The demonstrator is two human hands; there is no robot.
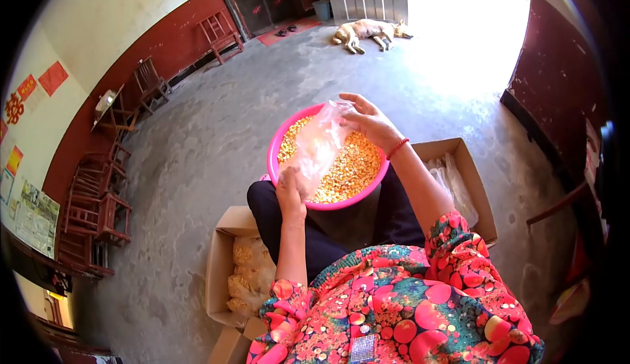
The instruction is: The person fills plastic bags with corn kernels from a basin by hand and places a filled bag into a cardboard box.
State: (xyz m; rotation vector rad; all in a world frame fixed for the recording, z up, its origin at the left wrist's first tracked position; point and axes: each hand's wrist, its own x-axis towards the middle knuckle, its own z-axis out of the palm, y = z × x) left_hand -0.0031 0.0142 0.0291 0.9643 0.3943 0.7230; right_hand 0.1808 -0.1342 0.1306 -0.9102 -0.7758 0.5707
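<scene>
A pink basin (350, 201) full of yellow corn kernels (354, 167) sits at my lap. Over the kernels hangs a clear plastic bag (319, 142), apparently with nothing in it. My left hand (290, 190) is closed on the bag's lower left end, above the basin's near left rim. At the bag's upper right end, my right hand (371, 120) pinches the plastic with thumb and fingers; a red bracelet circles that wrist.
An open cardboard box (220, 269) with filled bags of corn stands at my left. Another box (482, 197) at my right holds clear plastic bags. Wooden chairs (98, 200) line the left wall. A dog (371, 34) lies on the floor near the doorway.
</scene>
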